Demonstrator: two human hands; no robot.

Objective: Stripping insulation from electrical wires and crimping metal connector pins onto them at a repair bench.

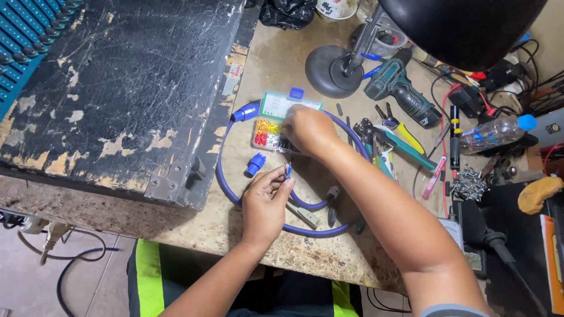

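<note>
My left hand [265, 205] pinches the stripped end of a blue cable [226, 182], with a small blue terminal [288, 171] at my fingertips. The cable loops across the workbench to a blue plug [245, 111] at the far end. A loose blue connector piece [255, 164] lies just left of that hand. My right hand [309, 129] reaches into a clear compartment box [265, 134] of yellow and red terminals, fingers down in it. Whether it holds one is hidden.
A large scuffed black case [117, 88] fills the left of the bench. A black desk lamp [335, 70], cordless drill [402, 88], pliers and cutters [390, 138], plastic bottle [493, 132] and wires crowd the right. Small pliers [332, 202] lie inside the cable loop.
</note>
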